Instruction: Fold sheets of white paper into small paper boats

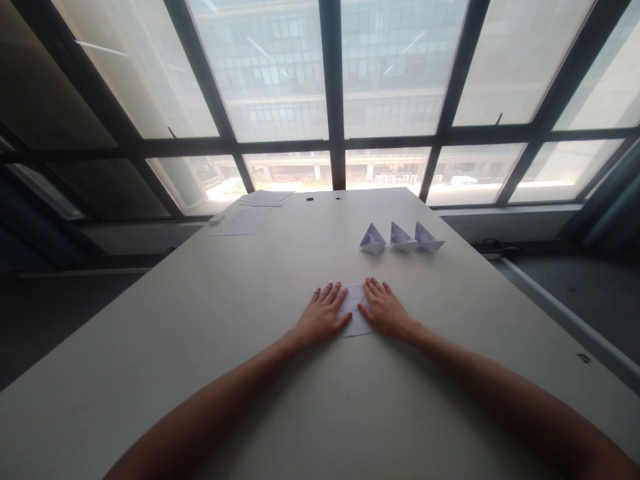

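Note:
A small sheet of white paper [356, 325] lies flat on the white table, in the middle of the head view. On its left side rests my left hand [325, 315], palm down with fingers spread. My right hand [384, 309] lies flat over the paper's right side, fingers stretched forward. Both hands cover the paper's side edges, so only its middle strip shows. Beyond my right hand, three folded paper boats stand in a row: a left one [373, 240], a middle one [401, 238] and a right one [428, 238].
Loose white sheets [240, 220] lie at the table's far left corner. Two small holes, one of them a dark cable hole [310, 199], are near the far edge. A dark-framed window [336, 100] rises behind the table [240, 287]. A small dark mark [583, 358] is at the right edge.

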`<state>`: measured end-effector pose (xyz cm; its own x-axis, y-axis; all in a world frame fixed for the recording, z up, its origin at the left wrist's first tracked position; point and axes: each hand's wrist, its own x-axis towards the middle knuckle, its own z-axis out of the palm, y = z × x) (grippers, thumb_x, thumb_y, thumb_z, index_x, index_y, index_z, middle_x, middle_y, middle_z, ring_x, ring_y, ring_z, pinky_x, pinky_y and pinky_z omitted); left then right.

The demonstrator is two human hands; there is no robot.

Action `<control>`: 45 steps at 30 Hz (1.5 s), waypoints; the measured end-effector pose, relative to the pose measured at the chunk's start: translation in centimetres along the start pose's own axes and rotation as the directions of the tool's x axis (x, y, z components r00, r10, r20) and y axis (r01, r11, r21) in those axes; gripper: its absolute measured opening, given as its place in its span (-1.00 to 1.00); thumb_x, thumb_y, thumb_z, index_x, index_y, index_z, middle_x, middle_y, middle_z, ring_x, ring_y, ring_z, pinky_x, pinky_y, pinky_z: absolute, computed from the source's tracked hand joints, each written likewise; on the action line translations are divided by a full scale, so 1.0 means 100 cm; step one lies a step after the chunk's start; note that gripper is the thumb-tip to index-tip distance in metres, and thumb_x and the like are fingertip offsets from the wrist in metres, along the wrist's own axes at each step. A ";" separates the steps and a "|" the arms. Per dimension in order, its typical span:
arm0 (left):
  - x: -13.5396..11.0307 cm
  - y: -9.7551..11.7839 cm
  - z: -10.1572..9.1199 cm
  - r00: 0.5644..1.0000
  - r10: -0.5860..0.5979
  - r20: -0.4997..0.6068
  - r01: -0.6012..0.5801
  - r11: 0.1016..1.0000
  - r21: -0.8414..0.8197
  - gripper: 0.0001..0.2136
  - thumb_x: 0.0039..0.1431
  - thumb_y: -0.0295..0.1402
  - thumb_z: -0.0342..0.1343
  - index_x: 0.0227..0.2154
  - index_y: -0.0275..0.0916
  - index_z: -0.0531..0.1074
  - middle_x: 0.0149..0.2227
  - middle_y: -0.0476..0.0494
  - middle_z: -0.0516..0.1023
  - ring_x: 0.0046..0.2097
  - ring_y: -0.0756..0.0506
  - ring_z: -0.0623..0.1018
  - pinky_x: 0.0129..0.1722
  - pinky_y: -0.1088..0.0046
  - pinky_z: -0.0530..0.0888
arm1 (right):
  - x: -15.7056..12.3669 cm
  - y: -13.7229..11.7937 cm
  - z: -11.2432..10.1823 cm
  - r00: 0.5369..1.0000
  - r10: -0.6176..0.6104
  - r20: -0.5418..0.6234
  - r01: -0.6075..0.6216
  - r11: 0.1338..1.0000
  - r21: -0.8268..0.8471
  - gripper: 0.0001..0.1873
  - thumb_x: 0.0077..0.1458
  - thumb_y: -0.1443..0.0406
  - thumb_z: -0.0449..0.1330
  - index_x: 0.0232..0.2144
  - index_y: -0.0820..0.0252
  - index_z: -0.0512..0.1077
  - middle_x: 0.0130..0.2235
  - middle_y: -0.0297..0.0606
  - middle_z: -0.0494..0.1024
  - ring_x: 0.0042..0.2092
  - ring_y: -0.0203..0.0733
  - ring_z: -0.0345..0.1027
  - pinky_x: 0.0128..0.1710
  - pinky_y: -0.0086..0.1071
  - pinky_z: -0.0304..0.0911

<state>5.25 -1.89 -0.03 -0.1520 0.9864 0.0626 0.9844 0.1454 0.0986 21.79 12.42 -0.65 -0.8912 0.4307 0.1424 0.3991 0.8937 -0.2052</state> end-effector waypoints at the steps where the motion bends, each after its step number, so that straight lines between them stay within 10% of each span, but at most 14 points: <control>1: 0.000 0.000 0.000 1.000 0.008 0.000 -0.008 1.000 0.000 -0.33 0.34 0.08 -0.28 0.37 -0.23 -0.02 0.41 -0.24 -0.09 0.41 -0.27 -0.08 0.34 0.05 -0.09 | -0.001 -0.001 0.000 1.000 -0.014 -0.004 0.014 1.000 -0.009 -0.27 0.30 0.07 -0.14 0.31 0.53 0.06 0.37 0.12 0.01 0.41 0.03 -0.24 0.37 -0.08 -0.37; 10: 0.000 0.004 -0.008 0.980 0.195 0.034 -0.195 0.981 -0.008 -0.37 0.40 0.00 -0.36 0.39 -0.27 -0.16 0.41 -0.21 -0.12 0.42 -0.12 -0.10 0.36 0.24 -0.12 | -0.006 -0.009 -0.009 0.962 -0.266 0.062 0.259 0.960 0.102 -0.26 0.32 0.06 -0.14 0.37 0.44 -0.07 0.40 -0.01 -0.09 0.42 -0.09 -0.31 0.38 -0.17 -0.30; 45: 0.004 -0.006 -0.005 0.999 0.041 0.033 -0.040 0.999 -0.031 -0.15 0.22 0.26 -0.27 0.38 -0.26 -0.08 0.41 -0.21 -0.12 0.42 -0.22 -0.09 0.35 0.10 -0.13 | 0.001 0.005 0.006 0.999 0.046 0.007 -0.046 0.999 0.019 -0.19 0.27 -0.01 -0.13 0.34 0.51 0.01 0.39 0.10 -0.06 0.41 0.02 -0.26 0.37 -0.12 -0.33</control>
<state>4.53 -1.57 0.41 -0.1086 0.9935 0.0338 0.9865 0.1036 0.1268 21.75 12.90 -1.34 -0.8733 0.4707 0.1258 0.4360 0.8701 -0.2298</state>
